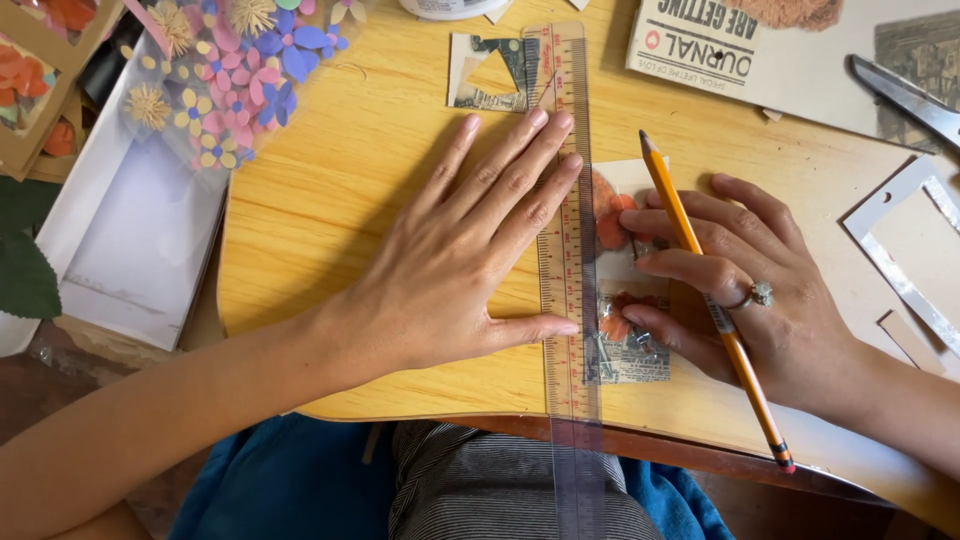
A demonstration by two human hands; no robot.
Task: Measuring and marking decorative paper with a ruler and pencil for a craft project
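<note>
Left hand [455, 270] flat, palm down, fingers [520, 170] spread and straight, pinning a clear plastic ruler [567, 250] to the bench [340, 190]; nothing gripped, only pressed. Ruler long, thin, see-through with red markings, running top to bottom and hanging off the near edge of the bench over the lap. Right hand [760, 290] curled loosely round a yellow pencil [715, 310], hexagonal wood, sharpened tip pointing up-left, red eraser end low right. Pencil lies slanted across the knuckles, held between fingers; ring with a stone on one finger. Right fingertips rest on a small rectangular paper cut-out [625, 290], glossy, with orange flower print and grey text patches, lying just right of the ruler edge and touching it. Bench surface smooth pale yellow wood grain, rounded corner. Second paper scrap [490, 75] with a triangular hole sits at the ruler's top end. Clear bag of paper flowers [225, 80], pink, blue, yellow, upper left. White open box [130, 240] at left. Metal scissors [905, 95] upper right. Printed magazine page [700, 40] top right. Cardboard frame with silvery tape [900, 260] far right.
</note>
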